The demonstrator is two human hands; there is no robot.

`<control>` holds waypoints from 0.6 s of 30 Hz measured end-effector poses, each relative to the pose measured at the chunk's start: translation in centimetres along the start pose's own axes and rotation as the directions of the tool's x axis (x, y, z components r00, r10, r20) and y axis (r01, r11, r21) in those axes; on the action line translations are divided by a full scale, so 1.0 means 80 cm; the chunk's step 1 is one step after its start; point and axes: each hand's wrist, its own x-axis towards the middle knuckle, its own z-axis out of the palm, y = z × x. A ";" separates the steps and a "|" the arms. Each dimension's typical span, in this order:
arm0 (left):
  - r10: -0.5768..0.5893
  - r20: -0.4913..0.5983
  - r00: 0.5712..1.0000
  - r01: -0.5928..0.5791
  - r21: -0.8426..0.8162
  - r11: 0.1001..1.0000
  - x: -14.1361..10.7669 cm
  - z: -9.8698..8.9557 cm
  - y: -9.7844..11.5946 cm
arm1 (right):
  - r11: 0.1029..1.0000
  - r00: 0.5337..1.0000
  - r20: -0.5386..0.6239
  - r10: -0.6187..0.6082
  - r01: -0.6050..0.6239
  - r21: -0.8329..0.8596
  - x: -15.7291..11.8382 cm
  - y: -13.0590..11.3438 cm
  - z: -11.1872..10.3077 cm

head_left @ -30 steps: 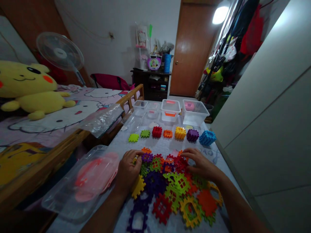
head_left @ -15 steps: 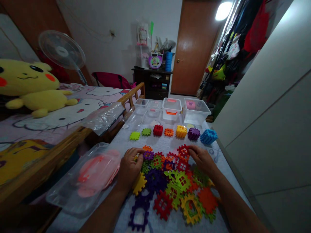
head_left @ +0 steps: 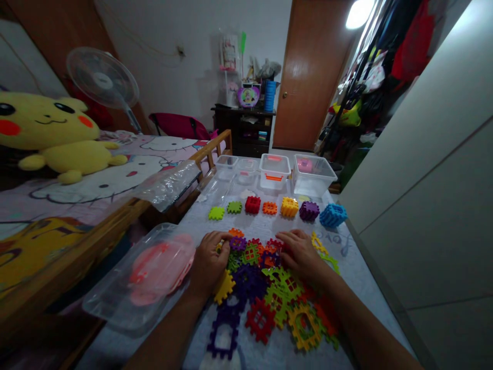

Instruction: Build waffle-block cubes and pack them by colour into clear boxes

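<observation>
Interlocking plastic pieces lie in a mixed heap before me. At its left edge my left hand [head_left: 210, 261] rests with curled fingers, thumb and forefinger a little apart. Its fingertips are beside a purple flower-shaped piece [head_left: 238, 243], and a bit of yellow shows in the gap. My right hand [head_left: 303, 255] lies over the heap's right side, fingers stretched toward a red window piece [head_left: 274, 245]; what is under the palm is hidden. Nearer me are a red square piece [head_left: 260, 320], a yellow frame [head_left: 304, 327] and a dark purple frame [head_left: 223, 334].
Behind the heap runs a row of sorted pieces, including a red stack [head_left: 253, 205], a yellow stack [head_left: 289, 207] and a blue stack [head_left: 333, 216]. Clear plastic boxes [head_left: 314, 177] stand farther back. A transparent lid [head_left: 115, 303] lies left, beside the wooden bed rail [head_left: 96, 236].
My right hand has moved left and inward from the red piece at the heap's back right, uncovering a yellow piece on its right. My left hand keeps its place. The view shifts slightly.
</observation>
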 end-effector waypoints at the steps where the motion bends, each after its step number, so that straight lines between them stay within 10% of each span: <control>1: 0.000 0.000 1.000 0.000 -0.003 1.000 0.000 0.000 0.000 | 1.000 0.999 0.033 -0.001 0.001 0.010 0.002 -0.005 0.002; 9: -0.038 -0.020 0.999 0.036 -0.084 0.996 -0.003 -0.002 0.001 | 0.997 0.997 0.061 0.055 -0.058 0.042 0.007 -0.002 0.012; 18: -0.153 -0.037 0.988 0.112 -0.519 0.847 -0.006 -0.008 -0.006 | 0.814 0.934 -0.172 0.314 -0.171 0.555 -0.004 0.039 0.001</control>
